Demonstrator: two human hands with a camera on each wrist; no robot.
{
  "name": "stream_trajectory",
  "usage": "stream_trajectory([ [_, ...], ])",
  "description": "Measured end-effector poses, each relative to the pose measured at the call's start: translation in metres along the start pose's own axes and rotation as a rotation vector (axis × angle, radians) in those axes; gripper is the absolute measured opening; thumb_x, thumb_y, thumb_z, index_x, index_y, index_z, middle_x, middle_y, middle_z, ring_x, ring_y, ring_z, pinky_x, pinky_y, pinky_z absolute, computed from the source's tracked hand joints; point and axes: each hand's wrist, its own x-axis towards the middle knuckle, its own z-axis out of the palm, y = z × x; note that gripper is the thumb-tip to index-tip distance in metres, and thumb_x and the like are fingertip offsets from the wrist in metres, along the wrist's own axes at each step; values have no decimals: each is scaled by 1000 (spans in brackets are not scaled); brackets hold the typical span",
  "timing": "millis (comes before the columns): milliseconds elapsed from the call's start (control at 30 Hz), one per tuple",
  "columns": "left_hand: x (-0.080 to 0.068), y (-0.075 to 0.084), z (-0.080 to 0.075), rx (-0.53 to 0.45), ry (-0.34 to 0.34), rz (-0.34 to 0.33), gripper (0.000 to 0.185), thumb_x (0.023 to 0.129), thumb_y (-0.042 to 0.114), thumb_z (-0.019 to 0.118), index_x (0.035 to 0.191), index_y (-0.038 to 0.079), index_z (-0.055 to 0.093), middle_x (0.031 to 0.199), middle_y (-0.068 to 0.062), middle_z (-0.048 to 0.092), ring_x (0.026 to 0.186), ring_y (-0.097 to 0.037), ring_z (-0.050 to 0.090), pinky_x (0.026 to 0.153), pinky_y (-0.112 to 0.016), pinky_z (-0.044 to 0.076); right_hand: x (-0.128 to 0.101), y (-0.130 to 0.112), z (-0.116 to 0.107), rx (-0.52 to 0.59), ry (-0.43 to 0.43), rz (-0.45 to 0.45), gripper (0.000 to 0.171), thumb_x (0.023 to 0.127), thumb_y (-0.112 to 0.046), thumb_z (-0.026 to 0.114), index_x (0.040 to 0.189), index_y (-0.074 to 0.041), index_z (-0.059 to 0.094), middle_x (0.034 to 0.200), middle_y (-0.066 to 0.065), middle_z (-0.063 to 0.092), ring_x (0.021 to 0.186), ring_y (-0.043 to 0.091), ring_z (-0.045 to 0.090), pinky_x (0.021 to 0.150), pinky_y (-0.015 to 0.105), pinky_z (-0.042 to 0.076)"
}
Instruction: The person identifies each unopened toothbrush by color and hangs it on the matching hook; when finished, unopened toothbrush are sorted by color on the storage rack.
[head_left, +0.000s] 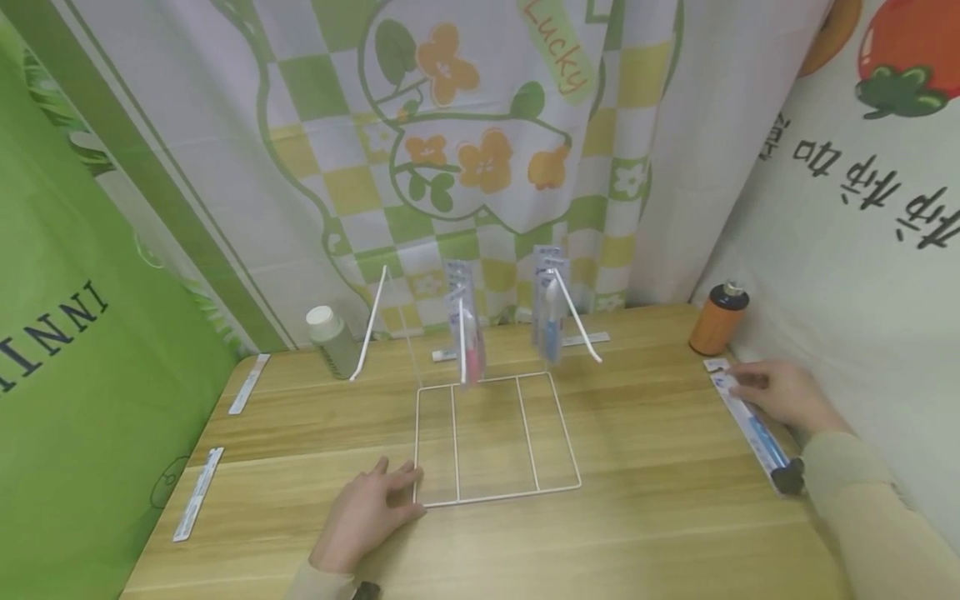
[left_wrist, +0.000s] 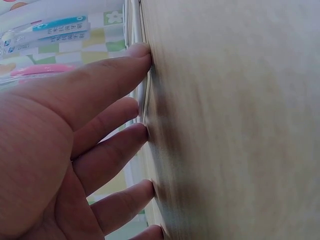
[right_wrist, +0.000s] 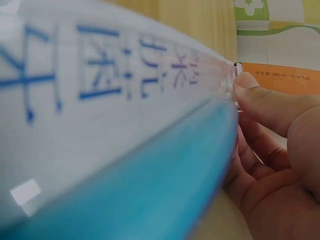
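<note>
At the right edge of the table, my right hand (head_left: pixel 791 396) pinches the upper end of a packaged toothbrush (head_left: pixel 759 437) between thumb and fingers. The pack is long and clear, with a blue handle inside, and fills much of the right wrist view. My left hand (head_left: pixel 367 512) rests at the front left corner of a white wire rack (head_left: pixel 495 497); its extended fingertips touch the table and the base wire. Packaged toothbrushes hang from the rack's prongs: pink ones (head_left: pixel 472 346) on the middle prong, blue ones (head_left: pixel 552 325) to their right.
An orange bottle (head_left: pixel 717 325) with a black top stands just beyond my right hand. At the back left is a grey-green bottle (head_left: pixel 333 346) with a white cap. Two narrow packs (head_left: pixel 249 385) (head_left: pixel 198 496) lie along the left edge. A white tube (head_left: pixel 444 356) lies behind the rack.
</note>
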Motion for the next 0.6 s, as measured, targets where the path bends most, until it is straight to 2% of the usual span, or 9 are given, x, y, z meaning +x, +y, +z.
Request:
stream_trajectory([
  [333, 2, -2, 0, 7, -3, -4, 55, 88, 43, 89, 136, 20, 76, 146, 4, 67, 138, -56, 54, 111, -80, 38, -3, -15, -5, 27, 75, -33, 44, 99, -25, 81, 132, 3, 73, 132, 39, 65, 112, 60, 66, 90, 72, 54],
  [600, 1, -4, 2, 11, -8, -1, 55, 88, 45, 88, 137, 22, 76, 146, 5, 67, 135, -58, 56, 109, -81, 39, -5, -39, -8, 69, 165, -47, 44, 98, -32, 82, 134, -8, 75, 123, 30, 74, 106, 49, 71, 83, 58, 57],
])
